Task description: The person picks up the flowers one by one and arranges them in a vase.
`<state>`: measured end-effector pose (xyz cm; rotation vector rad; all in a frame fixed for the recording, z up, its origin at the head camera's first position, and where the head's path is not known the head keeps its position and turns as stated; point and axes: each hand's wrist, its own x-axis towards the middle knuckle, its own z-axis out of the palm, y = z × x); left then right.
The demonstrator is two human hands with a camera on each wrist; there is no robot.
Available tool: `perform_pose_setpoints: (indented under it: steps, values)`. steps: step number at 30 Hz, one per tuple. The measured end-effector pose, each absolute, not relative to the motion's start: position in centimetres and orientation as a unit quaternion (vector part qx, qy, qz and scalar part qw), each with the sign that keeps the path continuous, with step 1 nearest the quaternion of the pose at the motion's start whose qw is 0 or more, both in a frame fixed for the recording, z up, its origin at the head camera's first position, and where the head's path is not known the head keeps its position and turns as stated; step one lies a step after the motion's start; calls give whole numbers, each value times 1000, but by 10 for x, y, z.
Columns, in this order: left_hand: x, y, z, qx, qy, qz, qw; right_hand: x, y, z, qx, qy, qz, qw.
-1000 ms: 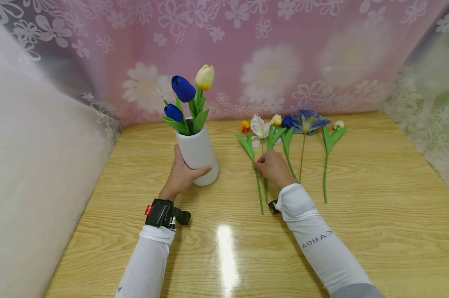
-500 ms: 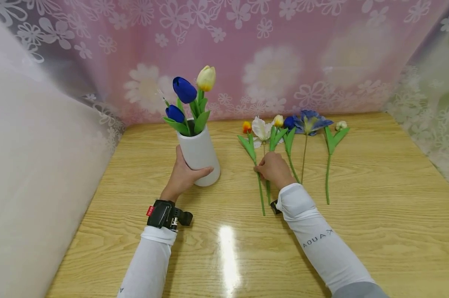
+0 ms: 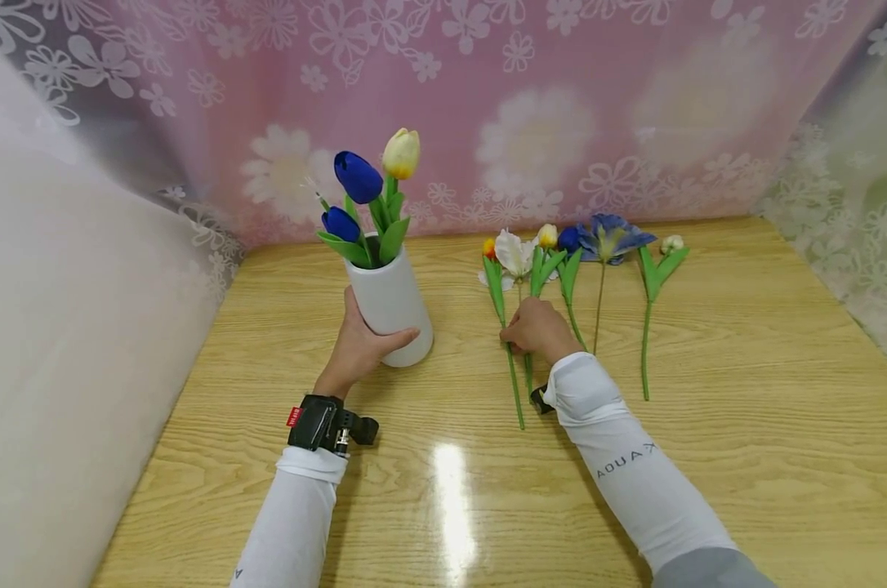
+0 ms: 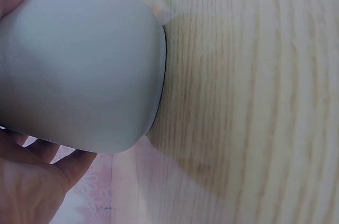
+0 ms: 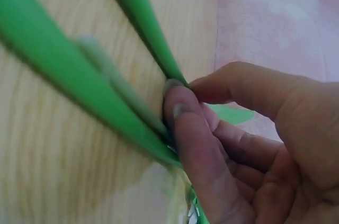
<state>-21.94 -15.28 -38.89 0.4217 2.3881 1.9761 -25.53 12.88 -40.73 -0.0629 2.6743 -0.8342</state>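
My left hand (image 3: 357, 347) grips the white vase (image 3: 390, 304) low on its side, thumb across the front. Two blue tulips (image 3: 358, 176) and a cream-yellow tulip (image 3: 402, 153) stand in the vase. In the left wrist view the vase (image 4: 85, 70) is slightly tilted, its base at the table. My right hand (image 3: 541, 329) pinches the green stem of an orange tulip (image 3: 489, 248) between thumb and fingers. Beside it in the right wrist view, other green stems (image 5: 74, 70) pass close by the fingertips. The white flower (image 3: 515, 251) lies partly behind the orange tulip.
Right of the pinched stem lie a yellow-white tulip (image 3: 547, 237), a blue tulip (image 3: 568, 239), a large blue-violet flower (image 3: 611, 238) and a small white-budded stem (image 3: 646, 327). They lie on a wooden table (image 3: 752, 457). A pink floral curtain (image 3: 443, 106) hangs behind.
The orange tulip has turned in my right fingers: its leaves, spread apart before, now overlap, and its head sits closer to the white flower. My left hand stays on the vase.
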Motion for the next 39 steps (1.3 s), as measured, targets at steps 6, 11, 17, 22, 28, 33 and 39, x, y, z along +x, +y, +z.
perform_pose_setpoints:
  steps: [6, 11, 17, 22, 28, 33, 39]
  values:
    - [-219, -153, -389, 137, 760, 635, 8, -253, 131, -410, -32, 935, -313, 163]
    - [-220, -153, -389, 135, 761, 635, 8, -251, 132, -410, -43, 928, -340, 144]
    - [-219, -153, -389, 136, 760, 636, 8, -245, 132, -406, -46, 910, -397, 110]
    - [-219, -153, -389, 133, 762, 633, 7, -243, 132, -401, -50, 893, -440, 82]
    - [-219, -154, -389, 135, 763, 633, 4, -244, 132, -392, -53, 853, -515, 67]
    - [-219, -154, -390, 131, 763, 633, 6, -243, 132, -384, -70, 839, -538, 28]
    - [-219, -154, -389, 131, 766, 629, 5, -236, 126, -370, -85, 812, -575, -53]
